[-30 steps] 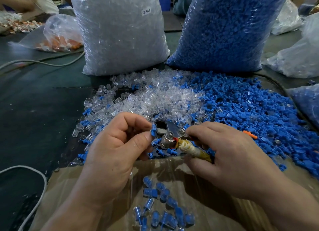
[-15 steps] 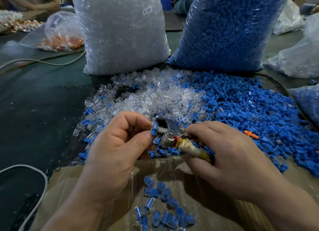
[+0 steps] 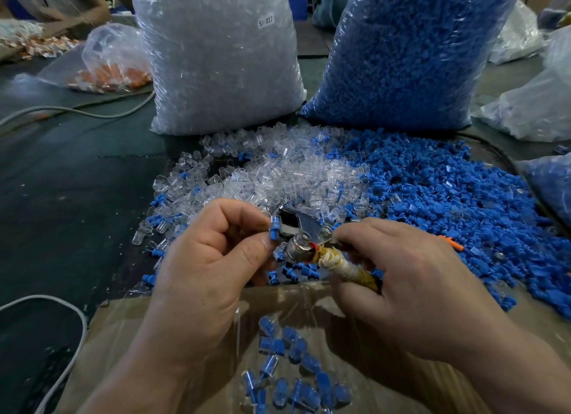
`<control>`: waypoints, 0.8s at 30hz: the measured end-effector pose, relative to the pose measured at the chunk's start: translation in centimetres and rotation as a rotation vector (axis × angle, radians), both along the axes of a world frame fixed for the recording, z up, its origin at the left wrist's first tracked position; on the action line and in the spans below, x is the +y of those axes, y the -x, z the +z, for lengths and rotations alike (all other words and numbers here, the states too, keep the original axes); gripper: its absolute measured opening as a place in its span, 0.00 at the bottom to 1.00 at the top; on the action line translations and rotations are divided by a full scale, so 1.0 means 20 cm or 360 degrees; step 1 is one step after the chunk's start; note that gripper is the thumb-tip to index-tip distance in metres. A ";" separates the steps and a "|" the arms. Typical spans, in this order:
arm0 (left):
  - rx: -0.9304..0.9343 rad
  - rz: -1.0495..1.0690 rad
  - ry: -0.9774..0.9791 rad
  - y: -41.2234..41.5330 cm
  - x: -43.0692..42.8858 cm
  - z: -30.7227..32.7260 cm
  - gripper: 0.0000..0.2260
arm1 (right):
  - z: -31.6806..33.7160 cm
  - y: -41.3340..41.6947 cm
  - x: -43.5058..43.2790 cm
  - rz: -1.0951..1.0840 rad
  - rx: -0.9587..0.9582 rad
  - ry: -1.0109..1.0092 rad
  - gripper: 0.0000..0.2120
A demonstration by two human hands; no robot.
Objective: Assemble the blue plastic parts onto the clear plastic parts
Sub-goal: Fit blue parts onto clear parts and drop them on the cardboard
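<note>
Centre of frame: your left hand (image 3: 213, 268) has its fingers curled inward, with thumb and forefinger pinching one blue part (image 3: 274, 231). The part is held upright against the left edge of a small metal tool (image 3: 301, 231). Whether a clear piece sits on that blue part cannot be told.

Right of centre: your right hand (image 3: 411, 293) curls around the tool's wrapped handle (image 3: 343, 265), which slants toward the lower right. Its fingertips are pressed close together near the metal head.

Middle band, behind the hands: a loose heap of clear parts (image 3: 278, 178) lies to the left. It touches and partly mixes with a wider heap of blue parts (image 3: 448, 197) that spreads to the right edge. A single orange piece (image 3: 451, 242) lies on the blue heap, just beside your right hand.

Upper frame: a tall bag of clear parts (image 3: 216, 58) bearing a label (image 3: 265, 21) reading "SJ 017" stands beside a tall bag of blue parts (image 3: 401, 51).

Bottom of frame: a plastic-lined cardboard box (image 3: 129, 336) sits under your wrists. It holds a cluster of assembled pieces (image 3: 293, 367), blue inside clear.

Left side: a dark mat (image 3: 61, 197) carries a white cable (image 3: 61, 321). At upper left lies a smaller bag of orange parts (image 3: 114, 67).
</note>
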State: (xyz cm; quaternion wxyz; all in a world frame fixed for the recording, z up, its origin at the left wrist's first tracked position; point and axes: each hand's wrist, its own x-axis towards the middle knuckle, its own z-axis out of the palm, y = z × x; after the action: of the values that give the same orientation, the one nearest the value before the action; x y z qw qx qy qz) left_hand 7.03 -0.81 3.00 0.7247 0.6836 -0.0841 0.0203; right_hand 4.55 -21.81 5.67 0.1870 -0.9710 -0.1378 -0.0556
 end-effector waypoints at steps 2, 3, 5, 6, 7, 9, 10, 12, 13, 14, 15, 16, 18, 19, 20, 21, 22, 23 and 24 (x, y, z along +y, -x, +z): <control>-0.0006 -0.0005 -0.0005 0.00 0.00 -0.01 0.07 | -0.01 0.00 0.00 0.0001 -0.0001 0.0032 0.17; -0.0010 0.0002 -0.0024 0.00 -0.01 -0.01 0.07 | -0.01 0.00 -0.01 -0.0002 -0.0004 0.0046 0.18; 0.0001 0.0017 -0.0029 0.00 -0.01 -0.03 0.07 | -0.02 0.00 -0.01 -0.0010 -0.0008 0.0064 0.19; 0.0013 0.0013 -0.0020 -0.01 -0.02 -0.03 0.07 | -0.02 0.00 -0.01 -0.0012 -0.0006 0.0070 0.19; 0.0025 0.0007 -0.0017 -0.01 -0.02 -0.04 0.07 | -0.02 0.00 -0.01 -0.0010 -0.0004 0.0078 0.20; 0.0036 0.0004 -0.0032 0.00 -0.02 -0.04 0.07 | -0.01 0.00 -0.01 -0.0003 0.0012 0.0091 0.21; 0.0036 0.0003 -0.0043 0.00 -0.02 -0.03 0.07 | -0.01 0.00 -0.01 -0.0001 0.0034 0.0091 0.20; 0.0036 0.0009 -0.0056 0.00 -0.02 -0.02 0.07 | 0.01 -0.01 -0.01 0.0001 0.0063 0.0094 0.19; 0.0039 0.0014 -0.0058 0.00 -0.02 -0.01 0.07 | 0.01 -0.01 0.00 0.0001 0.0061 0.0100 0.18; 0.0042 0.0016 -0.0053 0.01 -0.02 -0.01 0.07 | 0.02 -0.01 0.00 0.0000 0.0052 0.0104 0.17; 0.0050 0.0023 -0.0038 0.01 -0.02 0.00 0.07 | 0.02 -0.01 0.00 -0.0003 0.0038 0.0098 0.17; 0.0063 0.0036 -0.0012 0.01 -0.02 0.01 0.07 | 0.02 0.00 0.01 -0.0005 0.0026 0.0085 0.16; 0.0082 0.0065 0.0022 0.02 -0.02 0.02 0.07 | 0.03 0.00 0.03 -0.0008 0.0028 0.0069 0.16; 0.0074 0.0075 0.0012 0.02 -0.03 0.02 0.06 | 0.02 0.00 0.03 -0.0013 0.0042 0.0069 0.16; 0.0060 0.0088 -0.0015 0.02 -0.03 0.03 0.06 | 0.02 0.00 0.02 -0.0023 0.0060 0.0068 0.16; 0.0054 0.0114 -0.0057 0.02 -0.03 0.03 0.06 | 0.01 0.00 0.02 -0.0036 0.0067 0.0070 0.15; 0.0058 0.0151 -0.0107 0.02 -0.03 0.03 0.08 | 0.01 0.00 0.00 -0.0057 0.0047 0.0088 0.15; 0.0080 0.0189 -0.0150 0.01 -0.02 0.02 0.09 | 0.00 -0.01 -0.01 -0.0089 0.0013 0.0131 0.15; 0.0119 0.0218 -0.0185 -0.01 -0.01 0.02 0.10 | -0.01 -0.02 -0.03 -0.0132 -0.0012 0.0200 0.18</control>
State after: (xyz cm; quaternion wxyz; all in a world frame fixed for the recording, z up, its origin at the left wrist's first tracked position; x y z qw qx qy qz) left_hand 7.18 -1.03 3.47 0.6834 0.7289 -0.0110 0.0393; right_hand 4.92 -22.37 5.45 0.1229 -0.9855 -0.1015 -0.0582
